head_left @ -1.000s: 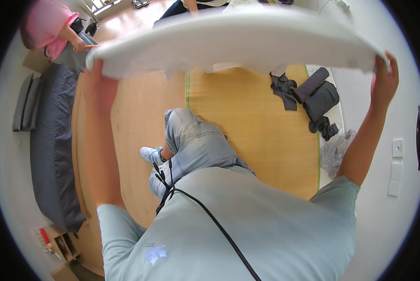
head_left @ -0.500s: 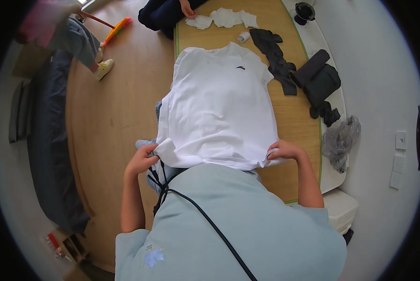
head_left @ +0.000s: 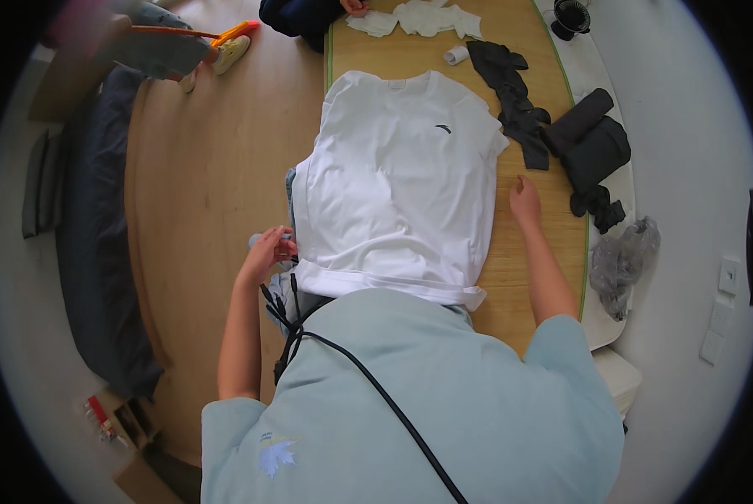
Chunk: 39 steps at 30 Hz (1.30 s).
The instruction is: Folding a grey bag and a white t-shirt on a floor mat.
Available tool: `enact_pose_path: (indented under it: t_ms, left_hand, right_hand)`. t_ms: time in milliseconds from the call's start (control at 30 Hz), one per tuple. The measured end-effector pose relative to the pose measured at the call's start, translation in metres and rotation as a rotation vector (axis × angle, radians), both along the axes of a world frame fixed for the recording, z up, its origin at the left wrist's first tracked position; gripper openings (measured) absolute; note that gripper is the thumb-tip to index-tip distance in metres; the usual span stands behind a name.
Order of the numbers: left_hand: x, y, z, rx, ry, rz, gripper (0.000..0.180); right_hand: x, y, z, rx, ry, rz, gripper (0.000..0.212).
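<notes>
Head view: a person bends over a white T-shirt spread on a wooden mat.
Left hand: fingers curled at the shirt's lower left edge; whether they pinch the fabric cannot be told.
Right hand: open, flat on the mat, just right of the shirt, holding nothing.
Beyond the right hand: black garments, rolled black bundle.
Far end: small white cloths.

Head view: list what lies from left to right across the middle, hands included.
Dark grey mattress → left hand → white T-shirt → right hand → black bag → crumpled clear plastic bag.
</notes>
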State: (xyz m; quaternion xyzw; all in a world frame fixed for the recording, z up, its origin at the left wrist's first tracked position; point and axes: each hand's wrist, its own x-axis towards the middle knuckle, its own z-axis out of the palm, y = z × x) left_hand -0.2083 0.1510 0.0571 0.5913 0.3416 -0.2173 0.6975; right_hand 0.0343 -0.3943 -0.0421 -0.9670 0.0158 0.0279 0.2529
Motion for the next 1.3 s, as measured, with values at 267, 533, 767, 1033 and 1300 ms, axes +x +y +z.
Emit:
enact_pose_path:
  t_ms: [267, 533, 767, 1033, 1300]
  left_hand:
    - [0.077, 0.002, -0.011, 0.124, -0.072, 0.027, 0.023]
    - [0.238, -0.018, -0.016, 0.676, -0.333, -0.205, 0.027]
    - [0.379, -0.053, -0.067, 1.146, -0.405, -0.453, 0.051]
    - [0.455, -0.058, -0.075, 0.947, 0.241, -0.628, 0.068]
    - [0.475, -0.067, -0.052, 0.417, 0.207, -1.170, 0.036]
  right_hand:
    - [0.045, 0.075, -0.050, -0.396, -0.398, -0.116, 0.044]
    - [0.059, 0.080, -0.052, -0.328, -0.414, -0.220, 0.046]
    - [0.059, 0.085, -0.045, -0.389, -0.392, -0.202, 0.046]
    - [0.064, 0.087, -0.037, -0.354, -0.382, -0.215, 0.046]
    - [0.065, 0.087, -0.034, -0.342, -0.361, -0.226, 0.045]
